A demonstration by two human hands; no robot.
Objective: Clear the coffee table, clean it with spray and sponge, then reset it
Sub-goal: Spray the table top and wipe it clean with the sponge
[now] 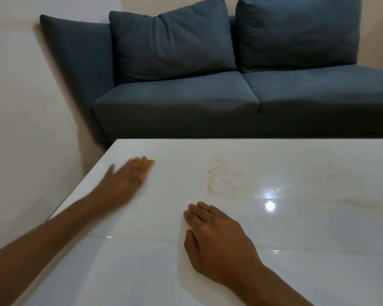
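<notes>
Sponge [146,161], yellow and blurred, lies under left hand [125,181]'s straight fingers; its axis I cannot tell. Right hand [217,241] lies flat on white table [296,250], fingers together.

A single head-worn wide-angle camera looks forward and down from the near edge of the glossy white rectangular coffee table [274,250], close above its top. It faces across the table to the blue-grey fabric sofa [186,100] just beyond the far edge, with the table's far-left corner in view. Both forearms enter from the bottom of the frame.
</notes>
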